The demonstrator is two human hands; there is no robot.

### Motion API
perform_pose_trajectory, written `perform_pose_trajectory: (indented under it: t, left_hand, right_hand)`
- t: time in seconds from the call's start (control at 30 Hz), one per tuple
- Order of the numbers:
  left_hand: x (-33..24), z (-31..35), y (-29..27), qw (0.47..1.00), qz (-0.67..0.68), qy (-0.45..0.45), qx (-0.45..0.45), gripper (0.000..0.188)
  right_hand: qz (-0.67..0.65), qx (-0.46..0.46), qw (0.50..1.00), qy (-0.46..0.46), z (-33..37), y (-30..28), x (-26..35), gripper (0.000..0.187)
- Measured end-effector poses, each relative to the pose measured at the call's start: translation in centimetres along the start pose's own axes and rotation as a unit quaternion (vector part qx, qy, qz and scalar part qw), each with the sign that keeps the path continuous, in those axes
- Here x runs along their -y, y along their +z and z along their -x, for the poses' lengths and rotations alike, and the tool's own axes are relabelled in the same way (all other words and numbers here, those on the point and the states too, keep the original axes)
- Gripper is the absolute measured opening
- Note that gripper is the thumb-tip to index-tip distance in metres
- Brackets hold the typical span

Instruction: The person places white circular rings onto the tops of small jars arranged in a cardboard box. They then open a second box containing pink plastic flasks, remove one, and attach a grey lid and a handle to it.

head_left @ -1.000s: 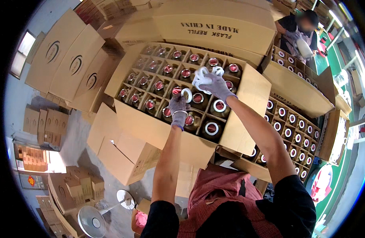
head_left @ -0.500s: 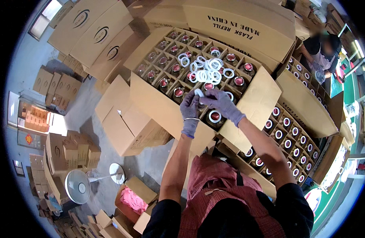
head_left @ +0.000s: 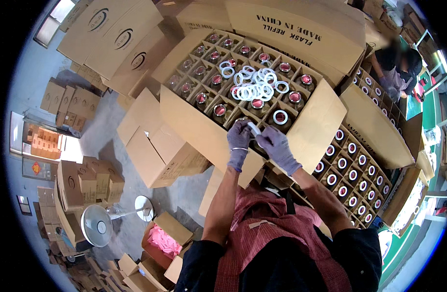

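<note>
Over the divided carton's [head_left: 199,127] near edge, the gloved left hand [head_left: 239,136] is pinching a white ring [head_left: 254,128] between nearly closed fingers. The gloved right hand [head_left: 278,146] is curling partway at the ring's lower end; whether it is gripping too, I cannot tell. The divided carton is holding glass flasks [head_left: 219,111] in its cells, with loose rings [head_left: 252,91] lying heaped across their tops. Right of it, a second carton [head_left: 374,121] is holding flasks with ringed mouths.
</note>
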State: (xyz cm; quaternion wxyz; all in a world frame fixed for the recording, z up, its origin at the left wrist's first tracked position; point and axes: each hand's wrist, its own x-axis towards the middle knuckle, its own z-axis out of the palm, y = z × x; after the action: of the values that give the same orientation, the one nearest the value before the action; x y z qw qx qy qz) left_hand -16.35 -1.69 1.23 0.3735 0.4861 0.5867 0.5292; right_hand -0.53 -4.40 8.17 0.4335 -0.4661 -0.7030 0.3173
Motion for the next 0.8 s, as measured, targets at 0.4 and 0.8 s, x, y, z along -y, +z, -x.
perform_pose_trajectory:
  t: [0.4,0.8]
  left_hand:
    - [-4.0,-6.5,-2.7,0.968,0.135,-0.134,0.162,0.018]
    - [-24.7,-3.3,-9.7,0.632,0.547,-0.027,0.548,0.032]
  right_hand:
    - [-0.158,-0.045,0.973,0.159,-3.5,2.8,0.8,0.022]
    - [-0.214,-0.055,0.968,0.119,-4.9,-1.7,5.9,0.023]
